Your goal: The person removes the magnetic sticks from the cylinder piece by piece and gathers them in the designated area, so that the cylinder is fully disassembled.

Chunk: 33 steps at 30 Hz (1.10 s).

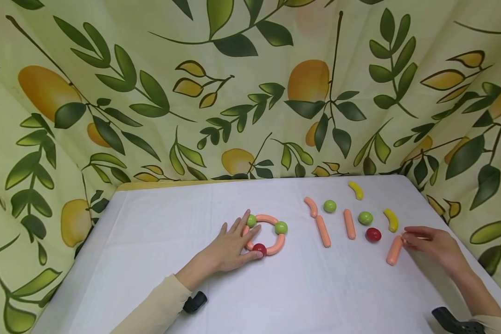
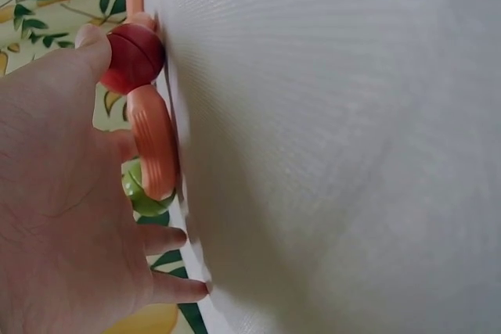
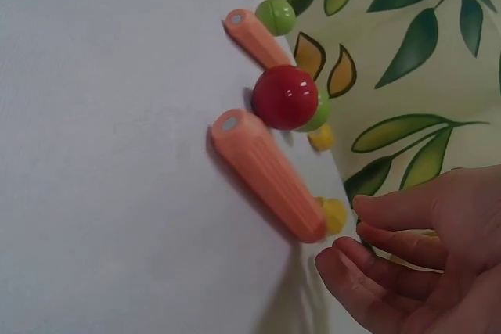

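Left of the table's middle lies a ring of curved orange rods (image 1: 275, 246) joined by green balls (image 1: 281, 228) and a red ball (image 1: 259, 249). My left hand (image 1: 229, 246) spreads its straight fingers over the ring's left side, its thumb at the red ball (image 2: 133, 56). In the left wrist view a curved orange rod (image 2: 153, 142) shows beside the palm. My right hand (image 1: 430, 243) is beside a straight orange rod (image 1: 394, 251), fingers loosely bent at its far end. In the right wrist view, a small gap separates the fingertips (image 3: 333, 263) from that rod (image 3: 266, 174).
Between the hands lie more straight orange rods (image 1: 349, 224), a curved orange rod (image 1: 311, 207), green balls (image 1: 330, 206), another red ball (image 1: 373, 234) and yellow curved rods (image 1: 391, 220). A fruit-patterned curtain (image 1: 250, 116) hangs behind the white-covered table (image 1: 309, 297).
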Each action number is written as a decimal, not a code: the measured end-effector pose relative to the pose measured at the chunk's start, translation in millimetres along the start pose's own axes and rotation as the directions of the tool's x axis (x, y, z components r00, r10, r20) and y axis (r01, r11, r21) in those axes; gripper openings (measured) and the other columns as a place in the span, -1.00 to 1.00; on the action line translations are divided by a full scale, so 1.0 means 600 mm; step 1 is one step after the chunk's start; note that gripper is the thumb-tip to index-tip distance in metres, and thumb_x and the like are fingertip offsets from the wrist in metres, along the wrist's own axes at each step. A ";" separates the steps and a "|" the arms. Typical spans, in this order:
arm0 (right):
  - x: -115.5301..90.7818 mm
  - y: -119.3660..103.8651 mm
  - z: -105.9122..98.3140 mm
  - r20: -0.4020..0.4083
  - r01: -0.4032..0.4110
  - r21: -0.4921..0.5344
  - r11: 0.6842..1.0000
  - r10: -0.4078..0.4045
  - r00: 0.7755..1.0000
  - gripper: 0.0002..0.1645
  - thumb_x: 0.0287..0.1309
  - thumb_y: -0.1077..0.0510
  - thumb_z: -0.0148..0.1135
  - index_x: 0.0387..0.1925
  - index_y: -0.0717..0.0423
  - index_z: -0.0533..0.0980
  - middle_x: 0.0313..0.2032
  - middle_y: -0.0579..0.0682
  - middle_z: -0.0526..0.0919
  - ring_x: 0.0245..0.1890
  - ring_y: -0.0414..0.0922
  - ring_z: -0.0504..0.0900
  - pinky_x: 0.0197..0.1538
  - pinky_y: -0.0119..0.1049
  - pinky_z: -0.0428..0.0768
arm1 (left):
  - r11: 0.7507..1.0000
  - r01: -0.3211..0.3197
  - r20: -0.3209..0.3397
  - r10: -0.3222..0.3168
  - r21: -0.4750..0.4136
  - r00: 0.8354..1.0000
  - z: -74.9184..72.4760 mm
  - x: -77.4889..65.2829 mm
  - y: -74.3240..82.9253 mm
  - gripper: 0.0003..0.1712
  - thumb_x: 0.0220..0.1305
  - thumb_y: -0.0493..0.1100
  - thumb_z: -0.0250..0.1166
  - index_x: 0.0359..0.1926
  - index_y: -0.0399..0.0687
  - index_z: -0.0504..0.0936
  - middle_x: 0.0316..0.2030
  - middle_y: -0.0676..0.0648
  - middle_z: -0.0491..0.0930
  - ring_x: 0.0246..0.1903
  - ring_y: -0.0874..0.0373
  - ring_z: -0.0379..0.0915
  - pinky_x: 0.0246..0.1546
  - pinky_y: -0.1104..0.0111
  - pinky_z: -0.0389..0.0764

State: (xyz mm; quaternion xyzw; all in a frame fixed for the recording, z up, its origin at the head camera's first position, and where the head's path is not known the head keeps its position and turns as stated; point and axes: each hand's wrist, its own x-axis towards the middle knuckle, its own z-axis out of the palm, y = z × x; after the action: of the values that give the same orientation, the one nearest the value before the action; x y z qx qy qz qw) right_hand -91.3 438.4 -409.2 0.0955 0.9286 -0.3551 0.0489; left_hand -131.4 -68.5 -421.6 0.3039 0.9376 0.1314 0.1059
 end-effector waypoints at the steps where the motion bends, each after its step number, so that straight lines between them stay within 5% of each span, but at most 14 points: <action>1: -0.001 -0.003 -0.001 -0.007 0.015 -0.005 1.000 -0.015 1.000 -0.30 0.38 -0.01 0.14 0.13 0.63 0.35 -0.04 0.47 0.57 -0.40 -0.32 0.65 -0.34 -0.43 0.65 | 1.000 0.001 0.001 -0.001 -0.002 1.000 0.000 -0.001 0.000 -0.09 0.31 0.47 -0.03 0.53 0.16 0.09 0.55 -0.12 -0.35 0.48 -0.22 -0.18 0.36 -0.25 -0.06; 9: -0.004 -0.039 0.005 -0.099 0.122 -0.135 0.983 -0.135 0.986 -0.43 0.36 0.02 0.18 0.06 0.50 0.48 -0.02 0.49 0.55 -0.28 0.10 0.67 -0.44 -0.49 0.54 | 1.000 -0.011 -0.018 0.011 0.003 1.000 -0.007 0.003 -0.002 -0.10 0.36 0.44 -0.08 0.54 0.13 0.05 0.55 -0.14 -0.35 0.49 -0.21 -0.19 0.36 -0.24 -0.02; 16: -0.001 -0.088 0.026 -0.090 0.159 -0.109 0.981 -0.169 0.982 -0.44 0.34 0.02 0.21 0.09 0.45 0.48 -0.01 0.42 0.58 -0.07 0.30 0.56 -0.35 -0.35 0.57 | 1.000 -0.006 -0.040 0.005 -0.018 0.999 -0.015 0.013 -0.001 -0.13 0.41 0.37 -0.07 0.54 0.05 0.04 0.55 -0.11 -0.27 0.49 -0.17 -0.16 0.38 -0.18 0.03; 21: 0.002 -0.122 0.054 -0.084 0.215 -0.103 0.971 -0.224 0.971 -0.54 0.29 0.09 0.26 0.06 0.37 0.53 -0.03 0.35 0.61 -0.07 0.23 0.56 -0.29 -0.23 0.60 | 1.000 -0.014 -0.027 0.015 0.020 1.000 -0.016 0.016 0.000 -0.25 0.50 0.23 -0.10 0.51 -0.07 0.11 0.55 -0.08 -0.14 0.49 -0.14 -0.13 0.38 -0.16 0.04; 25: 0.001 -0.151 0.074 -0.056 0.269 -0.104 0.957 -0.276 0.960 -0.57 0.26 0.13 0.28 0.06 0.35 0.54 -0.06 0.31 0.64 -0.09 0.22 0.60 -0.27 -0.32 0.60 | 0.997 -0.009 -0.033 0.011 0.075 0.999 -0.019 0.014 0.002 -0.32 0.53 0.14 -0.09 0.49 -0.12 0.17 0.52 -0.13 -0.01 0.47 -0.14 -0.05 0.37 -0.15 0.08; 33: -0.005 -0.194 0.117 -0.036 0.364 -0.067 0.929 -0.366 0.930 -0.63 0.20 0.24 0.32 0.02 0.33 0.58 -0.05 0.25 0.66 -0.17 0.10 0.67 -0.23 -0.27 0.66 | 0.960 -0.046 -0.105 0.078 0.277 0.991 -0.025 0.006 0.004 -0.49 0.41 -0.15 0.16 0.30 -0.23 0.40 0.25 -0.30 0.36 0.20 -0.14 0.38 0.18 -0.02 0.44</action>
State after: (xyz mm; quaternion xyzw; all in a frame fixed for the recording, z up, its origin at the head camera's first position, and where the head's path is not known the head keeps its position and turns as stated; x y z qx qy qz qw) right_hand -111.4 305.9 -385.0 -0.0719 0.9412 -0.3281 -0.0373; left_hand -137.3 -67.4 -407.0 0.3368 0.9413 0.0211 0.0048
